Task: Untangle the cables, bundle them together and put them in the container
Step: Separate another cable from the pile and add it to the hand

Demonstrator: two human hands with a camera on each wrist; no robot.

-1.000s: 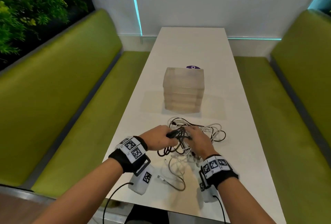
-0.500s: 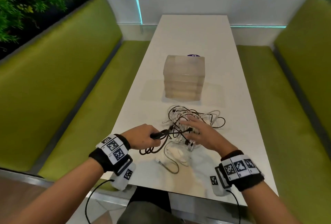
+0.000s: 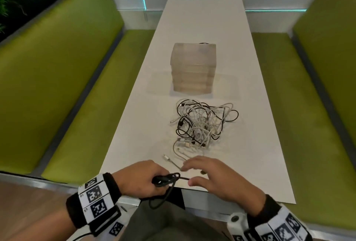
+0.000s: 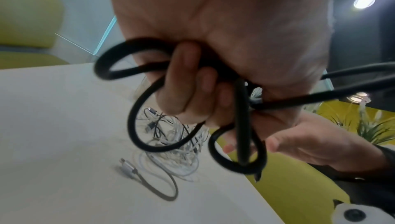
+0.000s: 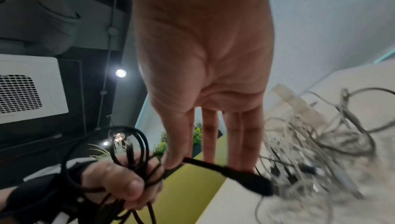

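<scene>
Black cable (image 3: 167, 180), gathered into several loops, sits in the left hand (image 3: 139, 180), whose fingers (image 4: 181, 89) curl tight around the loops at the near edge of the white table (image 3: 250, 144); one loop hangs below that edge. Right hand (image 3: 213, 178) is beside it, fingers straight and slack, with the cable's plug end lying across the fingertips (image 5: 241, 151); no closed grip is visible there. Farther up the table lies the remaining tangle of white and black cables (image 3: 202, 123), and just beyond it stands the translucent container (image 3: 192, 69). Green benches (image 3: 57, 86) flank the table on both sides.
</scene>
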